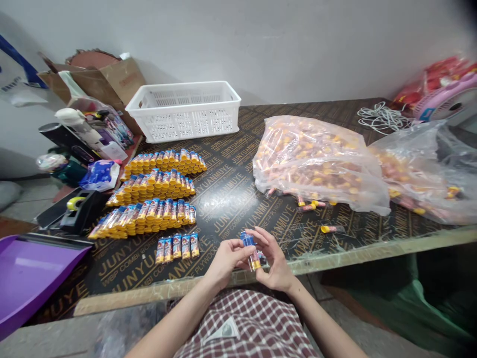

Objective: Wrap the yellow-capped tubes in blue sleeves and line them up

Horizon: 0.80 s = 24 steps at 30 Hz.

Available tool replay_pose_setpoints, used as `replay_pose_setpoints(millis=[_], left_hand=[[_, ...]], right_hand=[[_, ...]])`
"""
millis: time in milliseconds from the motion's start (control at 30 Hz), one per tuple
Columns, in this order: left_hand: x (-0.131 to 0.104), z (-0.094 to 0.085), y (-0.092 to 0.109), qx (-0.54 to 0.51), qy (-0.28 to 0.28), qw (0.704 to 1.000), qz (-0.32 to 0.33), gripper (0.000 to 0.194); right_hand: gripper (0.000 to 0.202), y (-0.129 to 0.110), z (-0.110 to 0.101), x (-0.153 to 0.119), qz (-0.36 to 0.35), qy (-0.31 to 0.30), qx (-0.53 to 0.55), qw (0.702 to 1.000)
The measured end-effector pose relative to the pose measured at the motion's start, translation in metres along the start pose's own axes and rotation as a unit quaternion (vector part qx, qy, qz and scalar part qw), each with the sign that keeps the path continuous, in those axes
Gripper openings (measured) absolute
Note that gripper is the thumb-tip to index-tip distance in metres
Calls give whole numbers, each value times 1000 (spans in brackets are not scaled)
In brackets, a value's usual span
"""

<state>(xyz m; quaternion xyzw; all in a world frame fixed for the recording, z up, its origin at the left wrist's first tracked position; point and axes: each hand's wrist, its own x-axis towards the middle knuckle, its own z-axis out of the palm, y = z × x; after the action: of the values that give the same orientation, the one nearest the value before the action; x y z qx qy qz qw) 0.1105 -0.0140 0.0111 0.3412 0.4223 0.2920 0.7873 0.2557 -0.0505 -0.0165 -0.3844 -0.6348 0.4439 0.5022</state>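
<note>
A small tube (pixel 248 240) with a blue upper part and a clear, yellow-ended lower part is held tilted over the table's front edge. My left hand (pixel 226 259) pinches it between thumb and fingers. Curled round its other side, my right hand (pixel 276 262) has fingertips near the blue top and the thumb by the yellow end. To the left, several wrapped tubes (pixel 177 246) with blue tops and yellow bottoms lie in a short row. Behind them, similar tubes are stacked in rows (pixel 149 219).
Clear plastic bags (pixel 320 159) full of yellow-ended tubes lie at right, with a loose tube (pixel 333 229) in front. A white basket (pixel 192 122) stands at the back. A tape dispenser (pixel 74 214) and purple dustpan (pixel 40 278) are left; a pink fan (pixel 443 102) and cable (pixel 383 118) are right.
</note>
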Motion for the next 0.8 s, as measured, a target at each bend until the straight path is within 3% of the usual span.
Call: replay_pose_setpoints(millis=[133,200,233,267,333,367,400,467,600,800], left_hand=[[3,-15,3,106,49,993,32,37],[5,-34,6,272,126,950,87,35],[5,-46,8,383,175,900,115,34],[6,-57,9,489,225,831,136,34],[6,-78,10,647,279,696,137,34],[4,-86,9,696,294,642,127,35],[3,-92,8,728,306,603,115,35],[-1,-99,4,753,335,556,108,33],[-6,-102,-3,747,386,525,133,31],[-7,-102,-5,726,385,553,135,18]], right_hand=[[91,1,-8,2,-5,-23,-47,999],[90,7,-23,5,-1,14,-119,993],[85,12,-34,7,14,53,-186,981],[77,17,-47,10,37,99,-265,958],[55,30,-78,15,103,188,-443,871],[45,37,-95,18,128,219,-485,837],[39,43,-111,22,146,241,-508,814],[35,54,-141,29,181,273,-539,776],[53,72,-179,49,236,283,-582,725],[74,99,-196,87,311,223,-588,712]])
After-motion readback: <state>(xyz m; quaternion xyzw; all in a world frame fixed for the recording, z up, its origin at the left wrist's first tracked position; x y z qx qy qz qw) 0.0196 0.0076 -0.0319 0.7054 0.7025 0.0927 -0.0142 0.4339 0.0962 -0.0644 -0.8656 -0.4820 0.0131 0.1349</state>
